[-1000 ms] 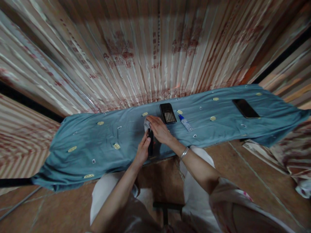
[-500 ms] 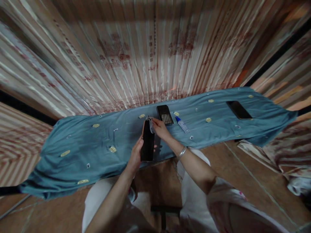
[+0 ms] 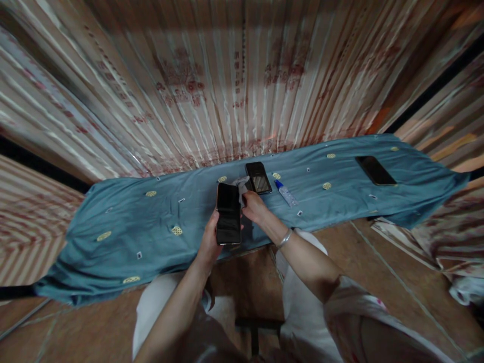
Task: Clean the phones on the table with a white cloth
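Left hand [image 3: 209, 241] at frame centre, closed around the lower half of a dark phone [image 3: 228, 214], thumb along its left edge; screen up and facing the camera, long side running up the frame, lifted over the near edge of the blue cloth [image 3: 124, 222].

Right hand [image 3: 256, 208] just right of the phone, fingers curled and pinching a small grey wipe [image 3: 241, 183] that sticks up past the phone's top right corner. Touching or just clear of the glass: cannot tell. Silver bangle [image 3: 284, 237] on the right wrist.

Just above the right hand, a second phone [image 3: 258, 177] flat on the cloth, screen up and catching light. Right of it, a small bottle [image 3: 286, 193] with a blue cap lying on its side, cap toward upper left. Far at the right of the frame, well apart, a third phone [image 3: 375, 170] lying flat, dark.

Cloth spread across the middle of the frame, dotted with yellow ovals and small white squares. Behind, in the upper half, a pale curtain [image 3: 242, 85] with red print. Below, white-clad knees [image 3: 302, 282] and brown floor [image 3: 381, 262].
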### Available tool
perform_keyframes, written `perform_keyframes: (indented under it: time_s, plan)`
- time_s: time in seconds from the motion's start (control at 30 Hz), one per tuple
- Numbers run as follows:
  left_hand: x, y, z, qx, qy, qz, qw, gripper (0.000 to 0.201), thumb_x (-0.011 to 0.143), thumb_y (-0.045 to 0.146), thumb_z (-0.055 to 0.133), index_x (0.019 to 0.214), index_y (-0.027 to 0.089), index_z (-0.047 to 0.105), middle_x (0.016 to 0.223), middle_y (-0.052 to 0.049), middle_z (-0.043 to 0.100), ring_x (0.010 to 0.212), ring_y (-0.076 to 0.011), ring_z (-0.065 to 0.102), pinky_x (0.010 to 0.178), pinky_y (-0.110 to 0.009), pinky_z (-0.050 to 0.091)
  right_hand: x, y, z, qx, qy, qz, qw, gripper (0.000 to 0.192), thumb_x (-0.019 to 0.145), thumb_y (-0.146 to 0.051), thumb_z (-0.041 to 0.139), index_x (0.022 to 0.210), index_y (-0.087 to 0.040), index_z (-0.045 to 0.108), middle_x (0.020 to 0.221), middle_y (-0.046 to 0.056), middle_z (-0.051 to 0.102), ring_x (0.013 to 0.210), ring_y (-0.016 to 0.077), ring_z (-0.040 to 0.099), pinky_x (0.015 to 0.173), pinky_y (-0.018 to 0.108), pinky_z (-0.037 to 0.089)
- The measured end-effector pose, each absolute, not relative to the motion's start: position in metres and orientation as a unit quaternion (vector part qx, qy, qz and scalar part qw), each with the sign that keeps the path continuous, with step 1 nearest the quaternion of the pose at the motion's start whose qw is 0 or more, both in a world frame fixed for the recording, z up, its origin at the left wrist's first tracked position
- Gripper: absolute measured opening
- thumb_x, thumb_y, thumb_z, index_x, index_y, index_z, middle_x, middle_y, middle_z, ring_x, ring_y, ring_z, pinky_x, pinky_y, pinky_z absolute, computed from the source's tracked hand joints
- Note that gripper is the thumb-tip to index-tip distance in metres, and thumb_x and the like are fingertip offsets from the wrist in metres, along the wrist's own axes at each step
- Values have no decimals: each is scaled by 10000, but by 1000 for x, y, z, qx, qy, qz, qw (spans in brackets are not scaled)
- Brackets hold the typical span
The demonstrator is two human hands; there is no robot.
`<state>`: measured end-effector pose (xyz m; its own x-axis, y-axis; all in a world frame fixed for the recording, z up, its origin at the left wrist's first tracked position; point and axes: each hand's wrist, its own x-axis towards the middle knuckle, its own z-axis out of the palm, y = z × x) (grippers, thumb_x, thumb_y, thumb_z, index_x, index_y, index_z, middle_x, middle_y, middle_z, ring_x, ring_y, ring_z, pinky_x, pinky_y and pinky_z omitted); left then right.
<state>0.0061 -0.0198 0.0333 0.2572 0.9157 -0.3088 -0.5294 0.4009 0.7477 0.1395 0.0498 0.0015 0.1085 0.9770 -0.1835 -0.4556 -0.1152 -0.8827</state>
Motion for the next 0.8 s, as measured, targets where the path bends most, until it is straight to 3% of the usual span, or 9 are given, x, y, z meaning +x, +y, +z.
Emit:
perform_keyframes:
  time_s: [0.13,0.3,0.53,0.7,0.8]
  plan:
    - [6,-16,32,231,389,499,739,370,858,387,553,1159,175,593,978,-73,733,902,-228,703,804,-395,573,129,44,-2,-448,-285,612,586,72,735,-204,524,679,-201,570,551,-23,620,543,147,593,528,241,428]
    - [10,-13,29,239,404,532,704,343,864,375,561,1135,176,629,1013,-53,728,966,-203,684,849,-321,543,120,39,-5,-451,-297,605,585,108,754,-256,535,708,-188,605,585,-34,630,616,149,622,593,239,441]
    - [3,-1,27,265,391,596,649,276,861,344,555,1060,192,672,1046,-36,731,1159,-207,600,951,-295,482,111,26,-8,-471,-342,602,546,208,738,-370,619,668,-174,634,574,-46,605,526,101,518,510,202,363]
    - [-6,8,30,226,402,614,640,272,885,326,502,989,160,690,906,-40,748,1024,-209,665,886,-295,512,104,13,-7,-497,-379,614,482,231,770,-297,566,573,-177,573,471,-59,534,415,75,424,422,191,256]
    - [-14,14,32,187,419,603,653,307,902,345,456,873,153,694,734,-32,726,857,-199,701,799,-292,542,101,5,-5,-485,-403,637,442,225,773,-224,538,557,-172,577,451,-42,552,412,87,462,414,188,271]
